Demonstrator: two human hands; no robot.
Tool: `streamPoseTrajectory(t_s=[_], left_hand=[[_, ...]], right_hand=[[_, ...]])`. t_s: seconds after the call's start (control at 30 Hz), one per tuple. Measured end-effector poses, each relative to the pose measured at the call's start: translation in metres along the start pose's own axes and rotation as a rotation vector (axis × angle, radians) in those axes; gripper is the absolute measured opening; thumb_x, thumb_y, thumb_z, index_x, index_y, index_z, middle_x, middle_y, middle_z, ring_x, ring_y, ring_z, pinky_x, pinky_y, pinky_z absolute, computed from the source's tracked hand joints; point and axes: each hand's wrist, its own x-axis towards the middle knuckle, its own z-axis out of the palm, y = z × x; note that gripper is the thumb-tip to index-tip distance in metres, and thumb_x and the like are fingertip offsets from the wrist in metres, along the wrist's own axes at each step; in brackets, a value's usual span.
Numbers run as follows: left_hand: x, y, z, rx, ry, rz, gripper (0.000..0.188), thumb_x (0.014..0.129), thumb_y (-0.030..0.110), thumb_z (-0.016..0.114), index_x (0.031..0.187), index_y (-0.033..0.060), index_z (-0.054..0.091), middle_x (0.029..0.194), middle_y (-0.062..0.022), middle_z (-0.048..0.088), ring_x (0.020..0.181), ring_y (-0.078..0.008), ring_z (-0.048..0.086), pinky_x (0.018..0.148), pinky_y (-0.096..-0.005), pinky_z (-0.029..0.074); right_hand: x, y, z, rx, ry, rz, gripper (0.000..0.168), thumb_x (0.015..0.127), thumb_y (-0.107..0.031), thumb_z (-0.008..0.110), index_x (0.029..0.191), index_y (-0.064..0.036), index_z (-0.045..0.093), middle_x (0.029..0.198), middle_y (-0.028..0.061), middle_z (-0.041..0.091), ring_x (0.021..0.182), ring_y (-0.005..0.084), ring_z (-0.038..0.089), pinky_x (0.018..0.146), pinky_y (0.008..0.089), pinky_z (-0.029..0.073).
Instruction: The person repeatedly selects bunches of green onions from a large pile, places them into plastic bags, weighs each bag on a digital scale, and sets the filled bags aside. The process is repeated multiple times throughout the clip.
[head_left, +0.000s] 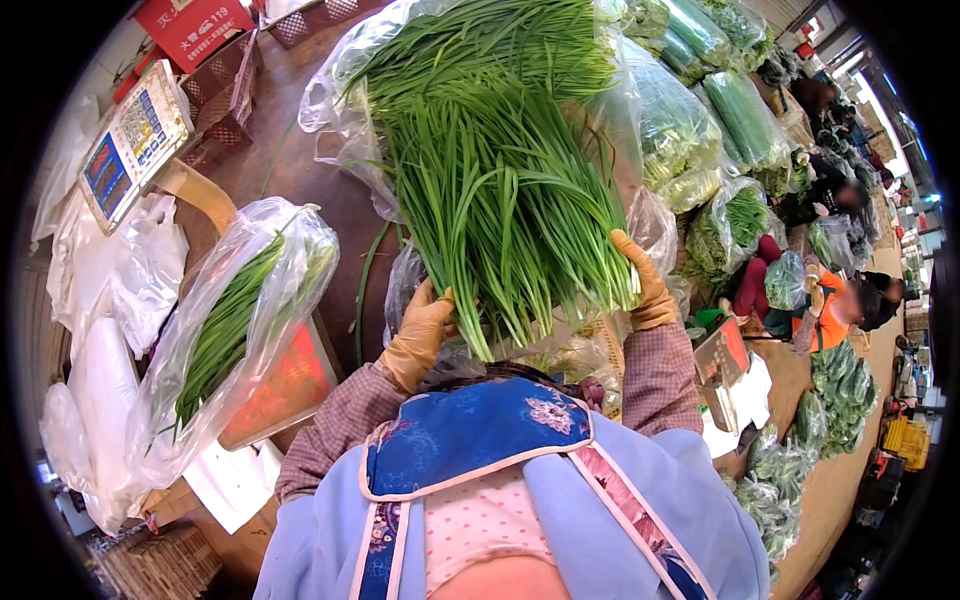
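Note:
In a tan rubber glove, my left hand (421, 330) grips the lower left side of a large loose bunch of garlic chives (502, 217). My right hand (646, 289), gloved alike, holds the pale cut ends at the bunch's lower right, its thumb along their edge. The leaves spread upward and left between both hands. Just beyond lies another pile of garlic chives (517, 45) on an open clear plastic bag (337, 90). To my left, a bagged bunch of chives (240, 307) rests on the orange-red pan of a scale (289, 390).
The scale's display (135, 146) stands at left beside white plastic bags (112, 262). Red plastic baskets (217, 97) and a red box (195, 30) sit behind it. Bagged greens (667, 112) are heaped at right. Farther right, a person in an orange vest (831, 311) handles a bag.

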Motion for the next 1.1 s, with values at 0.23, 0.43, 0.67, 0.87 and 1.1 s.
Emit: streamPoseTrajectory(t_s=[0.23, 0.43, 0.67, 0.87, 1.1], left_hand=[[-0.010, 0.009, 0.004, 0.020, 0.016, -0.099, 0.058, 0.093, 0.041, 0.050, 0.139, 0.0092, 0.032, 0.124, -0.0111, 0.052, 0.105, -0.0237, 0.056, 0.089, -0.0395, 0.047], [-0.016, 0.028, 0.013, -0.303, -0.268, 0.010, 0.081, 0.085, 0.066, 0.041, 0.140, 0.0083, 0.030, 0.141, -0.0104, 0.035, 0.128, -0.0279, 0.036, 0.107, -0.0427, 0.027], [-0.013, 0.018, -0.007, -0.558, -0.097, -0.137, 0.045, 0.089, 0.041, 0.057, 0.115, 0.0047, 0.056, 0.106, -0.0105, 0.064, 0.091, -0.0243, 0.064, 0.080, -0.0380, 0.055], [-0.008, -0.001, -0.032, -0.538, -0.074, -0.058, 0.046, 0.085, 0.040, 0.063, 0.114, 0.0040, 0.057, 0.107, -0.0109, 0.064, 0.095, -0.0257, 0.063, 0.083, -0.0409, 0.054], [-0.017, 0.015, -0.027, -0.469, -0.114, 0.072, 0.077, 0.077, 0.067, 0.055, 0.124, 0.0058, 0.050, 0.120, -0.0122, 0.056, 0.104, -0.0261, 0.057, 0.090, -0.0424, 0.048]], right_hand=[[-0.038, -0.004, 0.093, -0.342, -0.036, -0.070, 0.042, 0.084, -0.023, 0.065, 0.119, -0.002, 0.055, 0.113, 0.0100, 0.060, 0.099, 0.0188, 0.058, 0.087, 0.0288, 0.047], [-0.034, 0.075, 0.135, -1.463, -0.221, -0.503, 0.100, 0.076, -0.038, 0.071, 0.141, 0.008, 0.010, 0.108, 0.0259, 0.057, 0.099, 0.0342, 0.058, 0.084, 0.0353, 0.047], [-0.060, 0.075, 0.166, -1.509, -0.376, -0.514, 0.090, 0.082, -0.048, 0.062, 0.136, 0.011, 0.022, 0.117, 0.0300, 0.053, 0.105, 0.0375, 0.056, 0.087, 0.0352, 0.047], [-0.022, 0.048, 0.093, -1.413, 0.209, -0.492, 0.067, 0.087, -0.047, 0.057, 0.128, 0.004, 0.044, 0.118, 0.0254, 0.055, 0.110, 0.0326, 0.055, 0.094, 0.0367, 0.043], [-0.025, 0.054, 0.106, -0.857, 0.105, -0.105, 0.081, 0.082, -0.050, 0.062, 0.130, 0.012, 0.038, 0.124, 0.0235, 0.051, 0.116, 0.0291, 0.049, 0.100, 0.0340, 0.037]])
